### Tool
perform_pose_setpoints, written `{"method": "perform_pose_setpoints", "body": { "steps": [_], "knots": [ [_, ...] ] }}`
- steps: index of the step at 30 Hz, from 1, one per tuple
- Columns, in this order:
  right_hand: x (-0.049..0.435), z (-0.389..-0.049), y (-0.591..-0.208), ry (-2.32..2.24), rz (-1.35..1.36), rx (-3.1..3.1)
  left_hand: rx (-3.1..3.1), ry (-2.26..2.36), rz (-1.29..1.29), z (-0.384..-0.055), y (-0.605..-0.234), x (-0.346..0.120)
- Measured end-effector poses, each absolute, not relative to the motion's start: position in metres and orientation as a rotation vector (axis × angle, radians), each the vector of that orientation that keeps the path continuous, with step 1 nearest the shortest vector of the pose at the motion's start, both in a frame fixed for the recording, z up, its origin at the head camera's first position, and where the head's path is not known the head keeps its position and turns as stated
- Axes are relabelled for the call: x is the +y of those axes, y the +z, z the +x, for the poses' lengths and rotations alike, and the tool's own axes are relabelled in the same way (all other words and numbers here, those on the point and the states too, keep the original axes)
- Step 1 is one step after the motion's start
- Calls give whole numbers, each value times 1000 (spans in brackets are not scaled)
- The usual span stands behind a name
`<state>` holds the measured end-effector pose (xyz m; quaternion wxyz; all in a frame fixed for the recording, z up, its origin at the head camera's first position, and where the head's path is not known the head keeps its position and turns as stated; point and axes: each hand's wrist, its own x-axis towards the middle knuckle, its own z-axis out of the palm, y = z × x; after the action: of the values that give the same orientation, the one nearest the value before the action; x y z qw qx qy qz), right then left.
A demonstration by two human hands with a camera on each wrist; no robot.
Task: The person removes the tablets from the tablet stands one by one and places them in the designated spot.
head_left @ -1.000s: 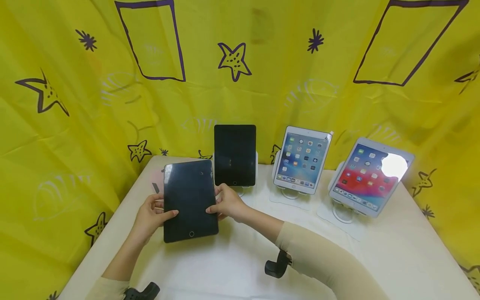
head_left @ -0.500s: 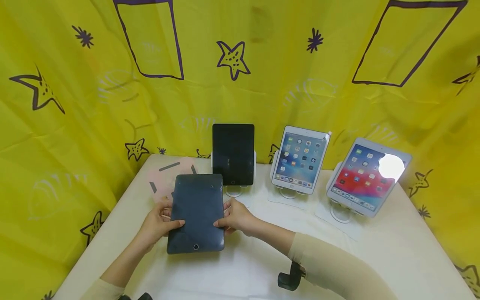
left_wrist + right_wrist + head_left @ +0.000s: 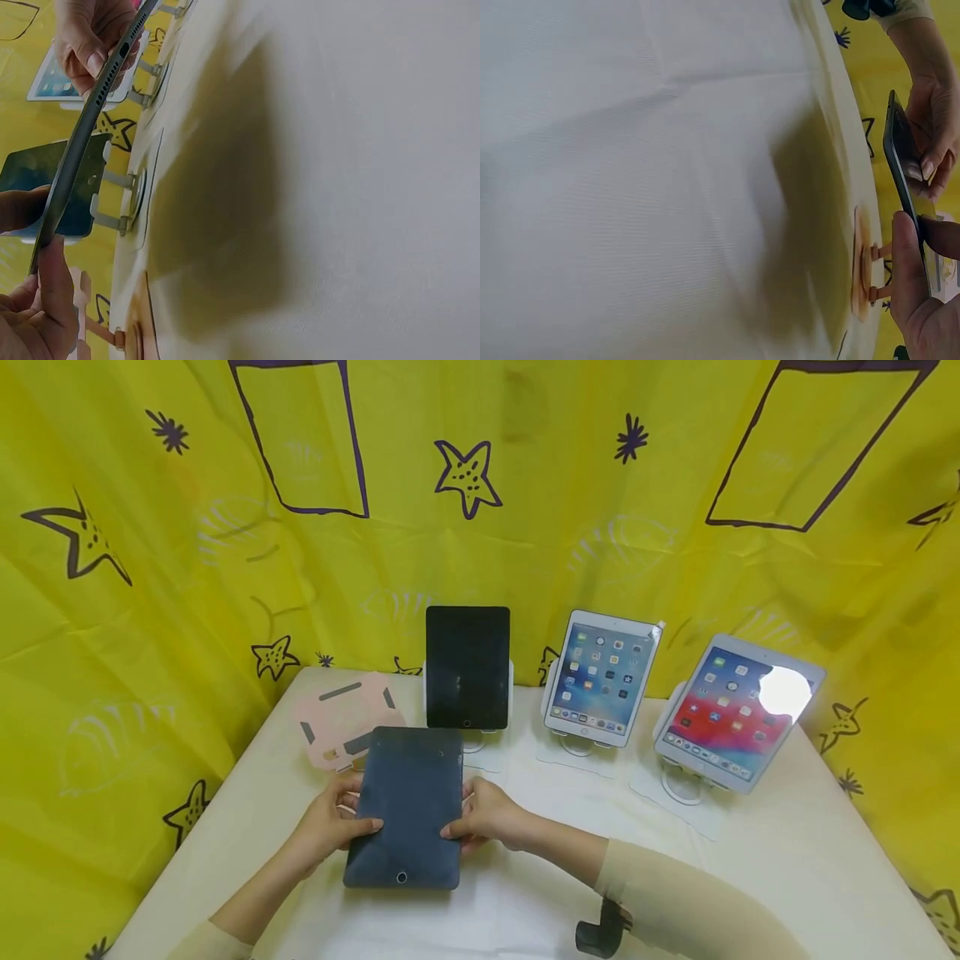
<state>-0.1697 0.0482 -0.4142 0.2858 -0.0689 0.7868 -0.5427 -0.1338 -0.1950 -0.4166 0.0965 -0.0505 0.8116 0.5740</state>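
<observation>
A dark tablet with a round home button at its near end is held between both hands above the table. My left hand grips its left edge, thumb on the front face and fingers behind. On the opposite edge my right hand pinches it the same way. In the left wrist view the tablet shows edge-on, with its port and speaker holes, and casts a shadow on the cloth. Just beyond it stands a pink tablet stand, partly covered by the tablet's far corner in the head view.
Along the back, a black tablet and two white tablets, one with a blue screen and one with a red and blue screen, lean on white stands. A yellow curtain hangs behind the white tabletop.
Both hands have brought the dark tablet nearer and to the right, and it now sits straighter. More of the pink stand behind it has come into view.
</observation>
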Motion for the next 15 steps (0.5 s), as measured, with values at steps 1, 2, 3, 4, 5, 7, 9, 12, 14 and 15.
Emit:
{"method": "perform_pose_setpoints", "body": {
  "steps": [1, 2, 3, 4, 5, 7, 9, 12, 14, 15],
  "knots": [
    [50, -169, -415, -1446, -186, 2099, 2396, 1703, -154, -133, -418, -194],
    [51, -168, -416, -1444, -187, 2094, 2388, 1704, -158, -133, -420, -192],
    [52, -168, -418, -1446, -182, 2087, 2387, 1699, -166, -133, -421, -191],
    [54, -166, -419, -1443, -179, 2091, 2391, 1687, -178, -132, -423, -189],
    [55, -165, -420, -1437, -173, 2097, 2390, 1679, -180, -131, -425, -187],
    [57, -162, -421, -1428, -156, 2102, 2394, 1652, -192, -129, -427, -184],
    [57, -159, -422, -1427, -143, 2100, 2402, 1617, -203, -126, -429, -182],
    [57, -155, -422, -1424, -144, 2086, 2410, 1571, -186, -123, -430, -183],
    [56, -153, -424, -1429, -151, 2062, 2420, 1529, -170, -122, -431, -185],
    [55, -153, -425, -1429, -150, 2049, 2426, 1507, -168, -122, -431, -186]
  ]
}}
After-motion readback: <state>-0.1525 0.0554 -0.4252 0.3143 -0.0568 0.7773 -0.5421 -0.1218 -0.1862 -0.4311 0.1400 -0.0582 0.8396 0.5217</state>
